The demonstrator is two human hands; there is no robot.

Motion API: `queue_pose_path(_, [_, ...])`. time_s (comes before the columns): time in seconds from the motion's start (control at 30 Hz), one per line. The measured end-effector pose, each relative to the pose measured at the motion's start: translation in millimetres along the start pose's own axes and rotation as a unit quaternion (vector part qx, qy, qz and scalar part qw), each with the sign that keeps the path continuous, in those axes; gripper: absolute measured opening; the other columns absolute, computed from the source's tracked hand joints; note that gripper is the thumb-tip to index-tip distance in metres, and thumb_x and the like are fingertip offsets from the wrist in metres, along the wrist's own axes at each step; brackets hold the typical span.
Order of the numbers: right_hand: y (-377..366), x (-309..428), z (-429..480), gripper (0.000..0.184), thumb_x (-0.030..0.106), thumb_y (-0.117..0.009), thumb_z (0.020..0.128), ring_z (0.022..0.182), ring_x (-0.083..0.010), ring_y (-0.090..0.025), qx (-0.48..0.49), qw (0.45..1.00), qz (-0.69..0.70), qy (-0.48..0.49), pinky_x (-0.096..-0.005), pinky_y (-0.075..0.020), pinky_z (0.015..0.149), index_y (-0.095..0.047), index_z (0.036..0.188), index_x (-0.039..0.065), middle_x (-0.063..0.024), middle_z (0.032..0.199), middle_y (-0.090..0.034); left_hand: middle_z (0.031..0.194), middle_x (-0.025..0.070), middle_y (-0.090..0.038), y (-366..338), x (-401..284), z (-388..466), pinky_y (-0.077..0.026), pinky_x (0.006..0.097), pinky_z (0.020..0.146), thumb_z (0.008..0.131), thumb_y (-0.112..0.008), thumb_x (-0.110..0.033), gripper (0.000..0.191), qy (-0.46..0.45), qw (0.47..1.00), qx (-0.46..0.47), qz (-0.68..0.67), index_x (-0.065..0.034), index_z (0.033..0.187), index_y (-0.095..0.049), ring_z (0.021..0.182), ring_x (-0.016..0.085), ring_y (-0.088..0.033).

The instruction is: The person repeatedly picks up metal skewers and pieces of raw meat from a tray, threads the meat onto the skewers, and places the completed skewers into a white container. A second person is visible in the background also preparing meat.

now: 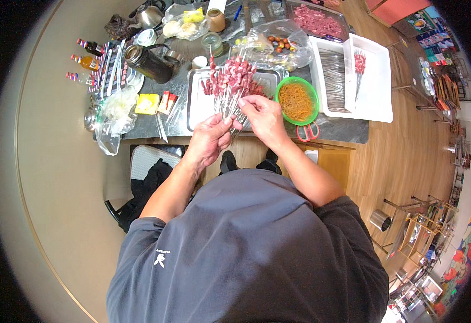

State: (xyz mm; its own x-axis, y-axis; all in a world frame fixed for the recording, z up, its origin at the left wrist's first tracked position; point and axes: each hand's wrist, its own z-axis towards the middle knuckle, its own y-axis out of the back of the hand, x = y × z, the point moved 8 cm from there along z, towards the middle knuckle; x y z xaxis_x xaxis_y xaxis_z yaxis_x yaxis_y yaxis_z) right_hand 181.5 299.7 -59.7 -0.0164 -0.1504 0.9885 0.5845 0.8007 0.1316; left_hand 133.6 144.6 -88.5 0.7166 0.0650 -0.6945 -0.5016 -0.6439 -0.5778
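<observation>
A bundle of metal skewers threaded with small pieces of raw red meat (233,76) stands meat end away from me, its bare stems gathered in my left hand (211,137). The thumb and forefinger of my right hand (267,117) pinch at the stems on the bundle's right side, just below the meat. Under the bundle lies a metal-rimmed tray (195,105), with more red meat at its right, partly hidden behind my right hand. A green plastic bowl (316,101) of what look like rubber bands (296,101) sits right of that hand.
Red-handled scissors (308,132) lie at the table's front edge. White bins (374,101) at right hold bare skewers (332,80) and some meat skewers (359,68). Behind are a meat tray (318,22) and a plastic bag (259,38). A dark flask (150,66) stands left.
</observation>
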Motion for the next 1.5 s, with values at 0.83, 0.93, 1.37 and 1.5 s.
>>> queue_pose_path(0.83, [32.7,-33.0,-12.0,0.023,0.017,-0.051,0.103,0.063,-0.0247,-0.068,0.133,0.987,-0.022,-0.090,-0.0406,-0.0544,0.061,-0.060,0.091,-0.001,-0.0136,0.076,-0.063,0.102,0.0099,-0.072,-56.9,23.1,79.9,-0.048,0.0306,0.049,0.108,-0.051,-0.022,0.025,0.022,0.998,-0.057,0.035,-0.0030,0.119,-0.063,0.071,0.019,-0.066])
queue_pose_path(0.93, [23.9,-40.6,-8.6,0.025,0.019,-0.050,0.106,0.055,-0.0191,-0.069,0.127,0.970,0.106,-0.179,-0.0326,-0.0501,0.041,-0.059,0.092,0.000,-0.0091,0.069,-0.062,0.114,0.0108,-0.072,-62.3,27.9,87.0,-0.047,0.0286,0.042,0.109,-0.048,-0.025,0.028,0.025,1.000,-0.012,-0.010,-0.0046,0.124,-0.061,0.074,0.018,-0.067])
queue_pose_path(1.37, [-26.6,-59.7,-45.1,0.024,0.024,-0.051,0.108,0.058,-0.0049,-0.044,0.289,0.861,0.230,-0.350,-0.0205,-0.0339,0.049,-0.064,0.099,0.005,0.0048,0.078,-0.051,0.127,0.0145,-0.068,3.5,35.0,43.4,-0.050,0.0424,0.100,0.108,-0.052,-0.023,0.024,0.024,0.999,-0.022,-0.017,-0.0054,0.122,-0.061,0.114,0.027,-0.065])
queue_pose_path(1.5, [-51.9,-60.0,-55.9,0.025,0.022,-0.049,0.106,0.057,-0.0086,-0.055,0.340,0.873,0.130,-0.324,-0.0233,-0.0444,0.047,-0.060,0.094,0.003,-0.0014,0.080,-0.060,0.121,0.0157,-0.069,28.2,40.6,16.1,-0.054,0.0376,0.091,0.107,-0.054,-0.022,0.024,0.032,0.994,-0.036,-0.101,-0.0027,0.119,-0.061,0.107,0.023,-0.065])
